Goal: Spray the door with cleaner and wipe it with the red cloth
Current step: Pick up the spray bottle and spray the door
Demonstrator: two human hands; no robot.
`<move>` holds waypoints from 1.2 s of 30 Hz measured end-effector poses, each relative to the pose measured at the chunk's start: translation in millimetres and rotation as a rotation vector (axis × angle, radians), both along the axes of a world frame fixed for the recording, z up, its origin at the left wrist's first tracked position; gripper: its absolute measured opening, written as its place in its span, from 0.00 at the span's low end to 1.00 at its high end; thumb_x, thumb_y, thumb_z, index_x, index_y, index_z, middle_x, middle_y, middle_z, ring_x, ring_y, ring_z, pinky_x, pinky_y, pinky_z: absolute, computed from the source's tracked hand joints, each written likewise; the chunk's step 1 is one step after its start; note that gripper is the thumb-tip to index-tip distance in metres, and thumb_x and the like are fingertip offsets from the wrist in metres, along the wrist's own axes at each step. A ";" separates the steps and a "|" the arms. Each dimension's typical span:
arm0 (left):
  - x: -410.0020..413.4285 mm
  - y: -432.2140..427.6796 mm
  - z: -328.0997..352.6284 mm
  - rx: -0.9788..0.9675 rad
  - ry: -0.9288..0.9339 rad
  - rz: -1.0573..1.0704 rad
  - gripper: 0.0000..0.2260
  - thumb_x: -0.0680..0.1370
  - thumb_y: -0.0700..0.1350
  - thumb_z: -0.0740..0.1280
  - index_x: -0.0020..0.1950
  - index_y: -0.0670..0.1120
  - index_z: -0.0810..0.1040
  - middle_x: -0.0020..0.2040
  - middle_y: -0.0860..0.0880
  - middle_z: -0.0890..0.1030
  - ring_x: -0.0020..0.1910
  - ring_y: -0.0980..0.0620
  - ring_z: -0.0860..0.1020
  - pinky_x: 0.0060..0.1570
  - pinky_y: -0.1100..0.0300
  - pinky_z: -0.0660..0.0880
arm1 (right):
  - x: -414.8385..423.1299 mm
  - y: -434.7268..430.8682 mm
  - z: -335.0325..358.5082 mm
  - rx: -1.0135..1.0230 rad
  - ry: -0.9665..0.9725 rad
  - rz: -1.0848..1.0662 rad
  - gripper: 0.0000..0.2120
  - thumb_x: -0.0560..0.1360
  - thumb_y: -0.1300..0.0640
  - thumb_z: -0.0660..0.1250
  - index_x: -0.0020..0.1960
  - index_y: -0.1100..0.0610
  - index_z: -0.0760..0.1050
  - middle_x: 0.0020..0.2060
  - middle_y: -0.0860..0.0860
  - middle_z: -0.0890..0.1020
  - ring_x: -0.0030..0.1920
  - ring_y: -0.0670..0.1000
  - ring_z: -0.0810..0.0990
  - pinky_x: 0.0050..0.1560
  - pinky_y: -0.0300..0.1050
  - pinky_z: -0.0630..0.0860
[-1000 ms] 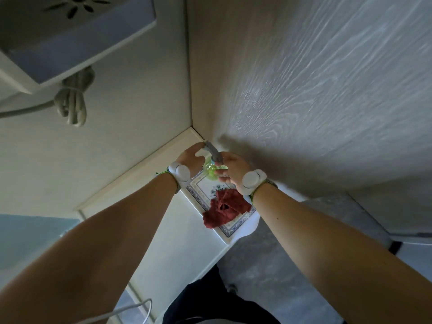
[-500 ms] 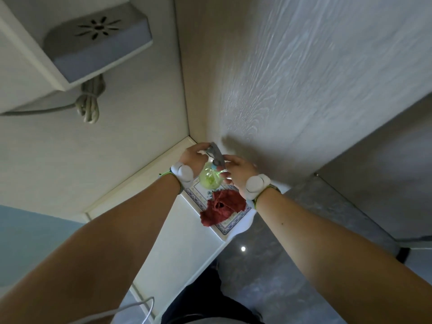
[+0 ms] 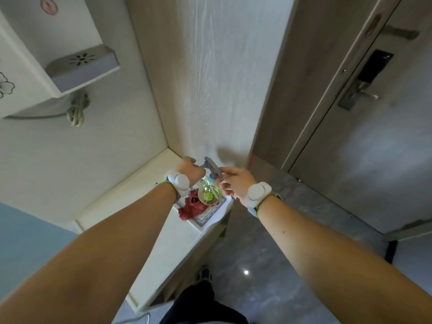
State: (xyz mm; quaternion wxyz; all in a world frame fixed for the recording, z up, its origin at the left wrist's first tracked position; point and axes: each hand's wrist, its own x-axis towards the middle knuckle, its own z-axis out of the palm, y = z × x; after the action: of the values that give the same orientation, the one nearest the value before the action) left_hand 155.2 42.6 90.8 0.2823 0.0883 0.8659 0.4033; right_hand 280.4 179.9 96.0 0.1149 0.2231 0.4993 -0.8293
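Red cloth (image 3: pixel 192 206), one; one spray bottle (image 3: pixel 208 193), gripped by left hand (image 3: pixel 189 170), right hand (image 3: pixel 237 181).

I have both bare forearms stretched forward and down, converging. My left hand (image 3: pixel 190 170) is curled, back toward me, gripping the bottle (image 3: pixel 209 195) at its head. My right hand (image 3: pixel 236 181) closes its fingers on the neck from the other side. A white pod sits on each wrist.
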 end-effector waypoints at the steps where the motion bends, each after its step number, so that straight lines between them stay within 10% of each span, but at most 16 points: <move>1: 11.8 2.6 2.1 -0.044 -0.008 -0.014 0.09 0.79 0.39 0.66 0.55 0.48 0.68 0.44 0.51 0.74 0.35 0.56 0.72 0.33 0.65 0.72 | 11.8 4.5 1.1 0.010 -0.005 -0.021 0.24 0.82 0.64 0.56 0.37 0.56 0.86 0.31 0.52 0.82 0.26 0.47 0.70 0.28 0.37 0.63; 13: 132.1 70.9 21.8 -0.031 0.033 -0.313 0.11 0.75 0.39 0.75 0.54 0.44 0.76 0.50 0.46 0.81 0.46 0.51 0.79 0.37 0.69 0.76 | 147.9 57.1 18.1 0.305 0.015 -0.275 0.12 0.82 0.67 0.60 0.56 0.56 0.81 0.35 0.53 0.84 0.30 0.47 0.77 0.33 0.41 0.75; 17: 173.6 106.2 38.1 0.011 0.041 -0.461 0.26 0.70 0.43 0.81 0.64 0.45 0.75 0.56 0.49 0.80 0.58 0.47 0.79 0.56 0.59 0.77 | 193.4 87.6 30.9 0.355 0.020 -0.356 0.12 0.82 0.66 0.61 0.61 0.59 0.79 0.36 0.54 0.84 0.31 0.48 0.77 0.35 0.43 0.76; 21: 208.8 148.1 52.5 0.066 0.079 -0.534 0.17 0.69 0.41 0.82 0.50 0.48 0.76 0.48 0.54 0.80 0.53 0.49 0.79 0.36 0.73 0.72 | 237.3 119.9 53.3 0.378 0.061 -0.457 0.12 0.82 0.66 0.60 0.58 0.58 0.81 0.35 0.52 0.84 0.30 0.47 0.77 0.34 0.42 0.76; 32: 273.8 266.2 109.6 0.221 0.072 -0.705 0.23 0.69 0.44 0.82 0.63 0.44 0.83 0.55 0.47 0.86 0.54 0.47 0.85 0.51 0.58 0.82 | 319.7 209.3 117.0 0.400 0.122 -0.711 0.12 0.83 0.64 0.60 0.58 0.57 0.81 0.37 0.54 0.83 0.31 0.48 0.75 0.33 0.41 0.77; 36: 290.5 309.7 133.3 0.267 0.101 -0.792 0.21 0.71 0.42 0.80 0.63 0.44 0.84 0.54 0.46 0.87 0.44 0.54 0.83 0.35 0.69 0.77 | 338.5 241.6 140.3 0.413 0.132 -0.799 0.08 0.80 0.61 0.65 0.52 0.56 0.83 0.36 0.55 0.81 0.30 0.50 0.76 0.35 0.43 0.76</move>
State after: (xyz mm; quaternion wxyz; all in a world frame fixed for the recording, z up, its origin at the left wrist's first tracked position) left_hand 445.7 352.4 224.1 0.3589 0.4697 0.7179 0.3677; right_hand 618.9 421.4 236.3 -0.2931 0.3632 0.5353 -0.7040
